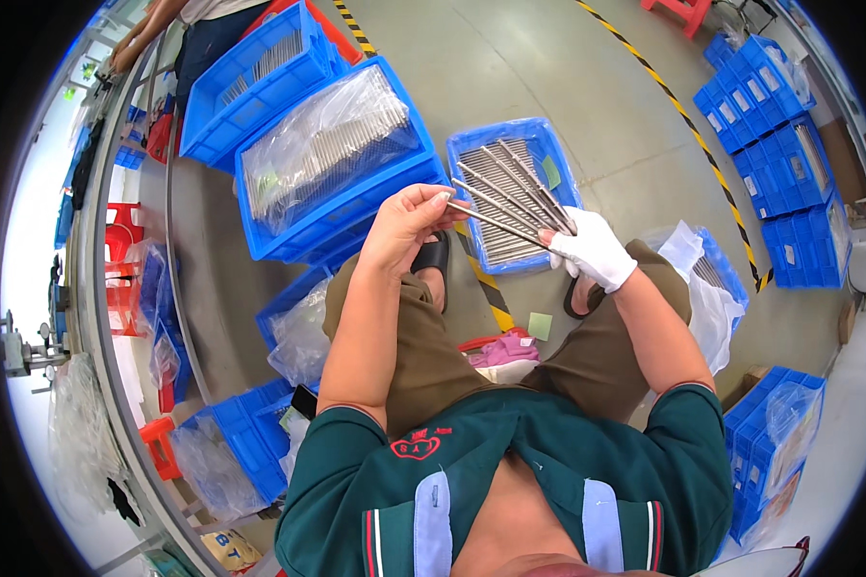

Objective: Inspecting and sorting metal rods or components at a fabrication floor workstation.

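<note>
My bare left hand [406, 229] pinches one end of a thin metal rod [498, 221]. That rod slants down to my right hand [592, 252], which wears a white glove. Its gloved fingers are closed around the lower ends of several metal rods [516, 181], fanned out toward the upper left. Below the rods, on the floor, a blue crate [527, 126] lined with clear plastic holds rows of similar rods [505, 248]. A green slip [551, 172] lies at the crate's right side.
Stacked blue crates [303, 245] with plastic-covered rods stand at left. More crates [806, 248] are stacked far right. Beside my right knee is a crate with white plastic [710, 332]. Pink cloth [506, 350] lies between my legs. Another person [205, 38] is at upper left.
</note>
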The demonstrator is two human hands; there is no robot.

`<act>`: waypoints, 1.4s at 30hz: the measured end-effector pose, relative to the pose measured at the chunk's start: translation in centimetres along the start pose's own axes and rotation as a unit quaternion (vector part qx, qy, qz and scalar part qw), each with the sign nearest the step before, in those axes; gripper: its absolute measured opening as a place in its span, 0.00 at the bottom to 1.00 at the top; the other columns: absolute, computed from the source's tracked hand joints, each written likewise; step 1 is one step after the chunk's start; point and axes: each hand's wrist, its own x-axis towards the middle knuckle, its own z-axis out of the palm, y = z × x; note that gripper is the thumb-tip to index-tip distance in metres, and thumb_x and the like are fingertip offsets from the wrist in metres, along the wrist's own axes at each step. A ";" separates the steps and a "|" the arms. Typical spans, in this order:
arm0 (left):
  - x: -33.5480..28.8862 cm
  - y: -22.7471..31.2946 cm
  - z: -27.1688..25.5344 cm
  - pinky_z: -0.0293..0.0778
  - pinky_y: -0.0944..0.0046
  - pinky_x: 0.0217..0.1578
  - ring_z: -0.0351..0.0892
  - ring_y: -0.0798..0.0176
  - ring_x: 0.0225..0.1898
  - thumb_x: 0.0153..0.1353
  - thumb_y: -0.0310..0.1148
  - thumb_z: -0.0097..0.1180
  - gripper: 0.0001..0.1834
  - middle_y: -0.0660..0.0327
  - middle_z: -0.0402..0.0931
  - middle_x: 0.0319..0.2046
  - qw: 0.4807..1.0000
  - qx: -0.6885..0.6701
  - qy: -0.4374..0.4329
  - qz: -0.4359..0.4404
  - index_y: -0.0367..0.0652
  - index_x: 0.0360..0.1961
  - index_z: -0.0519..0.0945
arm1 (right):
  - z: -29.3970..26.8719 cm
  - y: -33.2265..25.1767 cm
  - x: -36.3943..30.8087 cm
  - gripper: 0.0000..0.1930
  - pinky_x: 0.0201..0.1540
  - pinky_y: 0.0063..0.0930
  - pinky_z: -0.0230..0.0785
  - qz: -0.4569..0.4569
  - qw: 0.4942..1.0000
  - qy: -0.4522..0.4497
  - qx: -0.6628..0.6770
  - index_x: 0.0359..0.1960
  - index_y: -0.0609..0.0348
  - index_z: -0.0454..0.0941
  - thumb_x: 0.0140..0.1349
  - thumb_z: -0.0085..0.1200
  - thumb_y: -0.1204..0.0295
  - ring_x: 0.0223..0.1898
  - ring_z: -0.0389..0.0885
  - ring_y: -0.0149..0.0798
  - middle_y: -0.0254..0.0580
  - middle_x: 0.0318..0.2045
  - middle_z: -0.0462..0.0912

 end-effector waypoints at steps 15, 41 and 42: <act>0.2 0.8 -0.3 0.65 0.73 0.41 0.73 0.74 0.36 0.60 0.36 0.53 0.13 0.59 0.80 0.35 0.993 0.053 0.060 0.091 0.39 0.40 0.76 | -0.1 -0.2 -0.2 0.09 0.15 0.17 0.55 0.012 0.999 -0.026 -0.017 0.29 0.58 0.72 0.57 0.55 0.65 0.13 0.64 0.21 0.30 0.14 0.72; 0.2 0.2 -0.7 0.65 0.76 0.31 0.73 0.76 0.31 0.56 0.32 0.58 0.13 0.64 0.78 0.31 0.984 0.174 0.004 0.035 0.36 0.39 0.77 | 0.6 1.0 0.3 0.10 0.14 0.18 0.54 0.031 0.996 -0.071 -0.054 0.29 0.58 0.72 0.57 0.55 0.64 0.12 0.63 0.22 0.31 0.14 0.72; 0.2 0.4 -0.9 0.66 0.76 0.32 0.73 0.74 0.31 0.56 0.31 0.58 0.13 0.63 0.78 0.31 0.979 0.199 0.016 0.036 0.35 0.39 0.76 | 0.3 1.3 0.4 0.10 0.14 0.18 0.54 0.031 0.996 -0.070 -0.056 0.29 0.58 0.72 0.57 0.55 0.64 0.12 0.63 0.22 0.31 0.14 0.72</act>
